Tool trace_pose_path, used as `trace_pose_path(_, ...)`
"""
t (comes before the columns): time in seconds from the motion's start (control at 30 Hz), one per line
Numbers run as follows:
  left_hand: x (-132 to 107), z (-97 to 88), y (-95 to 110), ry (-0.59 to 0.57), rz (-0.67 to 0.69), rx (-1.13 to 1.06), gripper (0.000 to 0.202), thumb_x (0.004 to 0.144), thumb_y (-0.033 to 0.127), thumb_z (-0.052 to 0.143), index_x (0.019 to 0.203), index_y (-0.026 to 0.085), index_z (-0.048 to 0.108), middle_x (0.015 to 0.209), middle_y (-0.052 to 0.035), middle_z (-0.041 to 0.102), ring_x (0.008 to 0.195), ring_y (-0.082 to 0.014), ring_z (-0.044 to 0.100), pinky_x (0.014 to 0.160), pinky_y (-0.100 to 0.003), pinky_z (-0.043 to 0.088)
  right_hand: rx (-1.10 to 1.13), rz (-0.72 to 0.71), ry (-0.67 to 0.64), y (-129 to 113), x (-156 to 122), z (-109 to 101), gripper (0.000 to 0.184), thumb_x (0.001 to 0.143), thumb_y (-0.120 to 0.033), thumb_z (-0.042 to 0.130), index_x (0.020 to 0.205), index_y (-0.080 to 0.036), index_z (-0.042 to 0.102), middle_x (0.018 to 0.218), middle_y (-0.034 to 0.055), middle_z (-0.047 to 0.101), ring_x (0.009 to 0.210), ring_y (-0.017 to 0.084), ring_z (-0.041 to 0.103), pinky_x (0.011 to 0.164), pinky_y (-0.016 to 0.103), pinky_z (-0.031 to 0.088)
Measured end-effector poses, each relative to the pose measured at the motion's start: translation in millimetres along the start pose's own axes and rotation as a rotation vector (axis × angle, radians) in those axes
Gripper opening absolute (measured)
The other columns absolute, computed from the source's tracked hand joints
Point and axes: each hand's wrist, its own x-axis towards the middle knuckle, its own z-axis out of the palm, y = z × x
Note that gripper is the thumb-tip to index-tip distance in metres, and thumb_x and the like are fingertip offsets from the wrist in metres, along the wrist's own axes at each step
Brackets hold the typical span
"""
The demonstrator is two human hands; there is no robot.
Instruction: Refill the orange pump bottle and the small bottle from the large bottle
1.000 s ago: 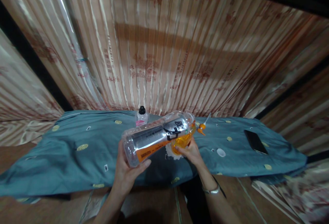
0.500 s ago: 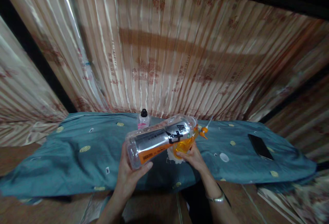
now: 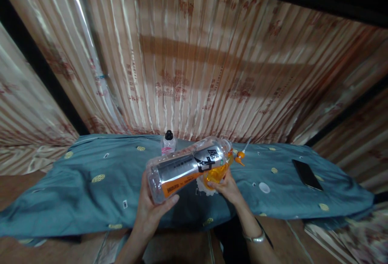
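Note:
My left hand (image 3: 151,206) is wrapped round the base of a large clear plastic bottle (image 3: 184,169) with a silver and orange label. The bottle lies tilted, its mouth to the right and higher than its base. Below its neck, my right hand (image 3: 229,188) grips a small translucent orange bottle (image 3: 214,176), partly hidden behind the large one. The large bottle's mouth is close to the orange bottle's top; I cannot tell if they touch. Just right of them lies an orange pump head (image 3: 240,157) with a thin pale tube.
A clear bottle with a black cap (image 3: 169,142) stands behind the large bottle. On the right of the teal patterned cloth (image 3: 91,199) lies a black phone (image 3: 307,175). A white round scalloped piece (image 3: 206,191) shows under the orange bottle. Striped curtains (image 3: 182,74) hang behind.
The large bottle has shifted slightly left and down in view, with both hands still round their bottles. Everything else lies as before.

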Motion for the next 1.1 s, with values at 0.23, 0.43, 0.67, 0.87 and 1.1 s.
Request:
trace_pose_path(0.23,-2,6.2,2,0.065,0.033,-0.024,0.095,0.052,0.043,0.092,0.137,0.020,0.054,0.129,-0.0107,0.070,0.120,-0.0335,0.065,0.105,-0.044,0.051,-0.017,0.016,0.009,-1,0,2,0.086,0.059,-0.041,0.088,0.131,-0.024,0.046,0.106,0.0062,0.075,0.103,0.036,0.071,0.096,0.054,0.055)
trace_pose_path(0.43,-2,5.9,0,0.074,0.030,-0.014,0.095,0.052,0.044,0.091,0.136,0.021,0.054,0.130,-0.0100,0.067,0.120,-0.0334,0.064,0.105,-0.045,0.050,-0.006,0.016,0.011,-2,0,3,0.086,0.059,-0.042,0.088,0.131,-0.024,0.045,0.108,0.0063,0.074,0.106,0.037,0.070,0.100,0.056,0.052)
trace_pose_path(0.67,-3,6.8,3,0.049,0.032,-0.041,0.091,0.053,0.042,0.091,0.134,0.021,0.055,0.121,-0.0077,0.071,0.112,-0.0293,0.067,0.099,-0.040,0.052,-0.007,0.039,0.016,-4,0,3,0.090,0.057,-0.040,0.089,0.132,-0.023,0.043,0.110,0.0076,0.074,0.108,0.038,0.070,0.101,0.057,0.051)
trace_pose_path(0.87,-2,5.1,-2,0.056,0.014,-0.034,0.097,0.052,0.045,0.091,0.138,0.021,0.052,0.124,-0.0089,0.070,0.116,-0.0319,0.065,0.104,-0.044,0.049,0.029,0.044,0.011,-8,-1,3,0.092,0.056,-0.042,0.090,0.133,-0.022,0.044,0.106,0.0071,0.074,0.107,0.038,0.070,0.101,0.056,0.051)
trace_pose_path(1.1,-3,7.6,3,0.070,0.027,-0.026,0.095,0.053,0.044,0.091,0.137,0.020,0.053,0.130,-0.0098,0.069,0.121,-0.0325,0.064,0.106,-0.043,0.049,0.054,0.040,0.008,-13,-2,4,0.088,0.057,-0.040,0.089,0.131,-0.024,0.044,0.107,0.0066,0.075,0.102,0.036,0.072,0.097,0.054,0.055)
